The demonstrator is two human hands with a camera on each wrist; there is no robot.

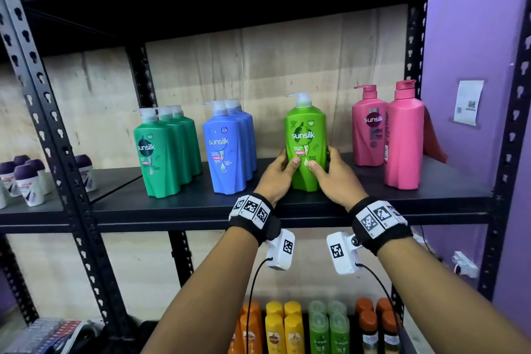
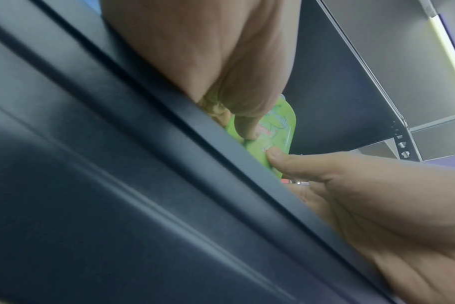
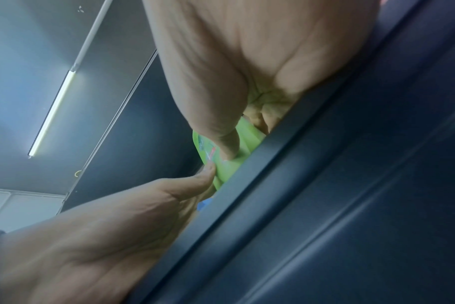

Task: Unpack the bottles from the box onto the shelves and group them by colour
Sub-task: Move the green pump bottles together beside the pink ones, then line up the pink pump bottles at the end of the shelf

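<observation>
Both hands, left (image 1: 277,174) and right (image 1: 333,178), around 1 upright light-green bottle (image 1: 306,142) on the shelf (image 1: 201,204).

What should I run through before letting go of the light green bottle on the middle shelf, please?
1. Light green bottle upright, base on the shelf: ok.
2. Left hand and right hand both grip it: ok.
3. Clear gap to the blue bottles and pink bottles: ok.
4. Label faces front: ok.
5. One pink bottle shows its back, label facing away: not ok.
6. More light green bottles waiting in the box: cannot tell, box out of view.
</observation>
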